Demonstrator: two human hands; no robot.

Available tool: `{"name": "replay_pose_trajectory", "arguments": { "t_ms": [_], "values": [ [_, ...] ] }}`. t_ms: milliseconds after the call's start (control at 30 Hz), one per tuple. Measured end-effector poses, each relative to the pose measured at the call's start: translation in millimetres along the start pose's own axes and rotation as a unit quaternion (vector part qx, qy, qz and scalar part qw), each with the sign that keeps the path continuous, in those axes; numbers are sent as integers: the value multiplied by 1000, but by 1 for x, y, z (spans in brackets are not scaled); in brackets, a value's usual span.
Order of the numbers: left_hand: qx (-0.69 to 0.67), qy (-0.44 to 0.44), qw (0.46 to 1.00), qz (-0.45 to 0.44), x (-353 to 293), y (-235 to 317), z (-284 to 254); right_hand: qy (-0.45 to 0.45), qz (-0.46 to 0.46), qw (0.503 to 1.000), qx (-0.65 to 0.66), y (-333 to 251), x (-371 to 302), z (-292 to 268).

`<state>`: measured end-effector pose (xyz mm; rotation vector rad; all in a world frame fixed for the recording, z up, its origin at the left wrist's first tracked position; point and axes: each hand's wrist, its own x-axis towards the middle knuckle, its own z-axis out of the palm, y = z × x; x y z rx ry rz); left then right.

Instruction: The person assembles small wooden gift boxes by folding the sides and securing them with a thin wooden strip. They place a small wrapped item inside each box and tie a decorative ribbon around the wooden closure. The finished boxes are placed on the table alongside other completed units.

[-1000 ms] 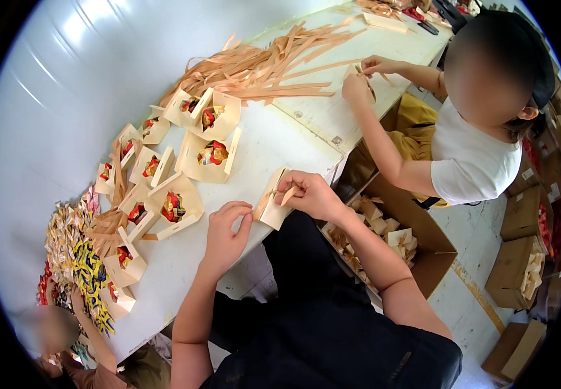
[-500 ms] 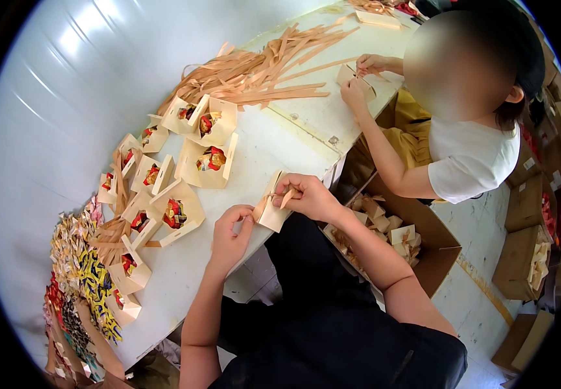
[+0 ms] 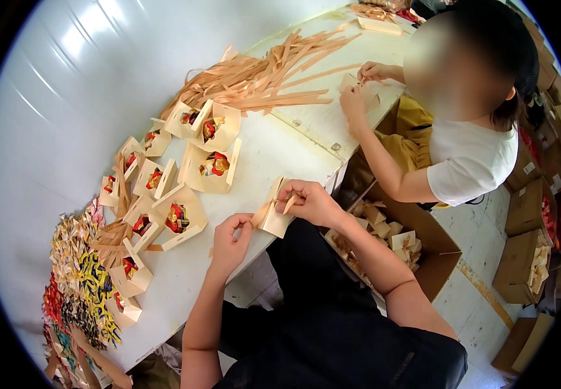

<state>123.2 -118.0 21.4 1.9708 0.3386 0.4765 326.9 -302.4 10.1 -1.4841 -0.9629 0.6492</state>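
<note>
A small cream gift box [image 3: 276, 225], folded closed, lies at the table's near edge in front of me. A tan ribbon [image 3: 262, 214] runs across its top. My left hand [image 3: 230, 241] pinches one end of this ribbon beside the box's left side. My right hand [image 3: 311, 203] rests over the top of the box, its fingers closed on another part of the ribbon, with a loop or end showing below the fingertips. The knot itself is mostly hidden by my right fingers.
Open cream boxes [image 3: 214, 166] with wrapped sweets stand to the left. Loose ribbons [image 3: 254, 74] lie at the back, and piled wrapped sweets [image 3: 76, 253] at far left. A carton [image 3: 437, 256] of tied boxes stands right; a co-worker [image 3: 468, 149] handles another box.
The view has shifted slightly, so the table things appear a little lower. Both my hands keep their hold on the ribbon, with barely any movement against the box.
</note>
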Motion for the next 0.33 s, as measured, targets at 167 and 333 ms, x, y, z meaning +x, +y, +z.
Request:
{"name": "replay_pose_trajectory", "arguments": {
  "t_ms": [167,333],
  "values": [
    [3,6,1000,0,1,-3,2,-6,-20,999,38,1,1,2],
    [-2,3,1000,12,1,-1,3,-17,-16,1000,16,0,-1,-1]
  ]
}}
